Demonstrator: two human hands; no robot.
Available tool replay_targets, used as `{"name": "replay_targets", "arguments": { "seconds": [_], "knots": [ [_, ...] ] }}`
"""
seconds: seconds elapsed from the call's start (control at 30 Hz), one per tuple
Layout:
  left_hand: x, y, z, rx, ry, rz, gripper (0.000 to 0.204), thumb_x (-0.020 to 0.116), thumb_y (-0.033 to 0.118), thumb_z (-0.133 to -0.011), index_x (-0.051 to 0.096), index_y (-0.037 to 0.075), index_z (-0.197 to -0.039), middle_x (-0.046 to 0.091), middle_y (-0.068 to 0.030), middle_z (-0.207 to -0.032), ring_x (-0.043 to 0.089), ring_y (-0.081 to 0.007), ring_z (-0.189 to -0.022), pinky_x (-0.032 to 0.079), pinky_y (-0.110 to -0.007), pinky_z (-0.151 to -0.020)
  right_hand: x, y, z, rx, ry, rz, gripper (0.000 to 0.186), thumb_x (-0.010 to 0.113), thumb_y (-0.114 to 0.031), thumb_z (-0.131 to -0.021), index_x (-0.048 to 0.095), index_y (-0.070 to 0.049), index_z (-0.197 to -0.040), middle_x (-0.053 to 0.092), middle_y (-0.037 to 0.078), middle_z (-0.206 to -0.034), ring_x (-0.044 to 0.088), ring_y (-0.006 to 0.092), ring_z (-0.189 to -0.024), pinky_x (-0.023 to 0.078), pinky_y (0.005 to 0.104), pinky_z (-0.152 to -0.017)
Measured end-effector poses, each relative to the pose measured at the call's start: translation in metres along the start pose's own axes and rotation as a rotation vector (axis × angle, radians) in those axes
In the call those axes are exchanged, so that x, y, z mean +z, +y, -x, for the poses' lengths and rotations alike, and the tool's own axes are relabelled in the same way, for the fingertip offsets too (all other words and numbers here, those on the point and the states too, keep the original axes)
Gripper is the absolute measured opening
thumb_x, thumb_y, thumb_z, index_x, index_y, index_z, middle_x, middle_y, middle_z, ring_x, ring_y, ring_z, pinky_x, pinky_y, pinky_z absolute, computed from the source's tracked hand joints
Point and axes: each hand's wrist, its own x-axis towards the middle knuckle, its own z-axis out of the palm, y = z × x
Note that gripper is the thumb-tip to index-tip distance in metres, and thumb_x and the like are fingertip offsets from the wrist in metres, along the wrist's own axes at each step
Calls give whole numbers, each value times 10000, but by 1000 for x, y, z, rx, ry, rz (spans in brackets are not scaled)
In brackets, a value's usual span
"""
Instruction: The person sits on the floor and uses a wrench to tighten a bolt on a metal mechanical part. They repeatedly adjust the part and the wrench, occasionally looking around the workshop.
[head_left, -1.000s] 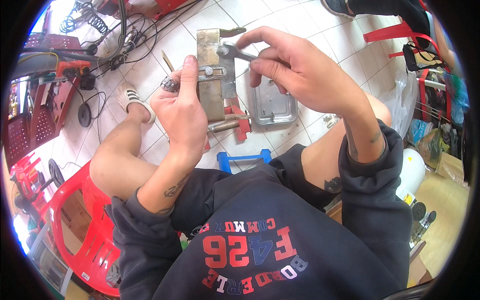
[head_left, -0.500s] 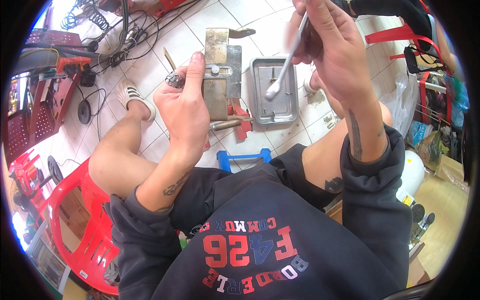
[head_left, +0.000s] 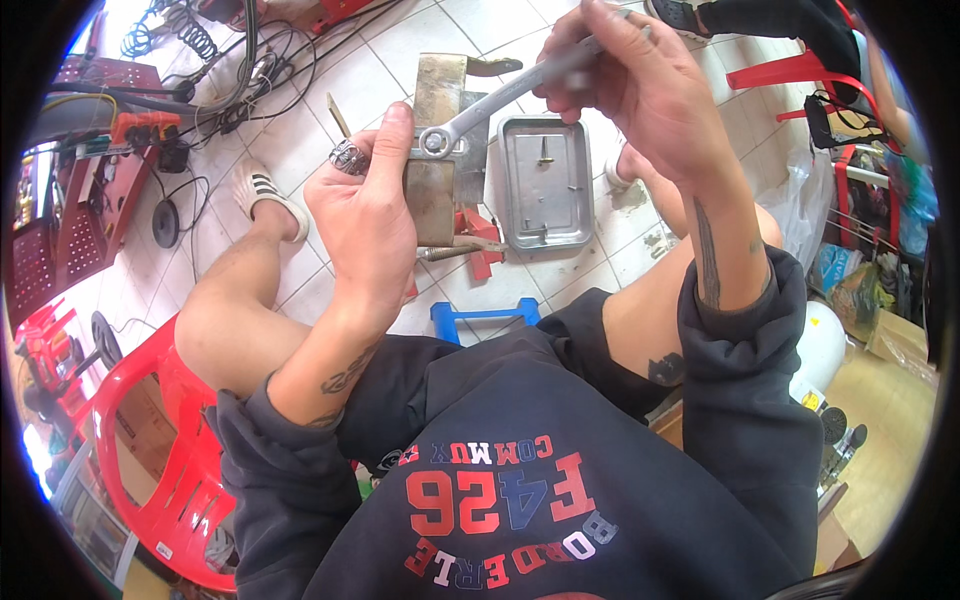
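My left hand [head_left: 362, 205] is closed, thumb up, at the left side of a worn metal bracket [head_left: 432, 205]; its fingers are partly hidden. A darker steel plate [head_left: 470, 175] lies against the bracket's right part. Above it, my right hand [head_left: 640, 90] grips a ring wrench [head_left: 505, 95] that slants down to the left. The wrench's ring end sits around the bolt head [head_left: 434, 142] in the bracket's face. A thin pointed piece [head_left: 338, 115] sticks out beyond my left hand.
A grey metal tray [head_left: 511, 215] with several screws stands right of the bracket. Below the bracket show a red metal stand [head_left: 482, 262] and a blue frame [head_left: 485, 316]. Red chair [head_left: 125, 470] at lower left; cables [head_left: 270, 75] upper left; another person's dark-clothed leg [head_left: 780, 22] upper right.
My right hand has swung the wrench left, from above the tray onto the bolt head. The bracket has shifted very slightly, and my left hand has stayed nearly still.
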Motion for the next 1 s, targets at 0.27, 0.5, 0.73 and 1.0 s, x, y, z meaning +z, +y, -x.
{"name": "replay_targets", "arguments": {
  "seconds": [0.27,0.5,0.73,1.0],
  "knots": [
    [0,6,5,7,-79,-94,316,678,215,-990,724,-19,-783,625,7,-663,507,-37,-609,377,-208,-551,1,-7,-4,146,81,351,237,582,-252,-1042,616,-20,-1074,680,55,-849,657,111,-718,553,265,-676],
    [2,8,10,40,-206,-258,323,693,228,-978,726,-34,-793,680,-36,-673,560,-48,-573,410,-213,-502,-8,-9,-4,93,24,432,233,609,-235,-1027,605,-16,-1105,670,33,-795,640,86,-696,527,235,-645],
    [5,0,15,-39,-273,-285,320,686,231,-980,732,-41,-817,675,-29,-650,551,-40,-557,407,-215,-488,-10,-22,-1,130,-28,574,190,627,-174,-1011,622,2,-1082,681,44,-796,649,88,-705,528,228,-649],
    [1,-2,6,17,-178,-294,311,683,219,-985,724,-50,-832,687,-42,-700,570,-46,-613,424,-206,-543,-2,-18,0,151,67,627,198,649,-167,-995,644,18,-1066,681,51,-773,634,90,-676,515,229,-617]
  ]
}}
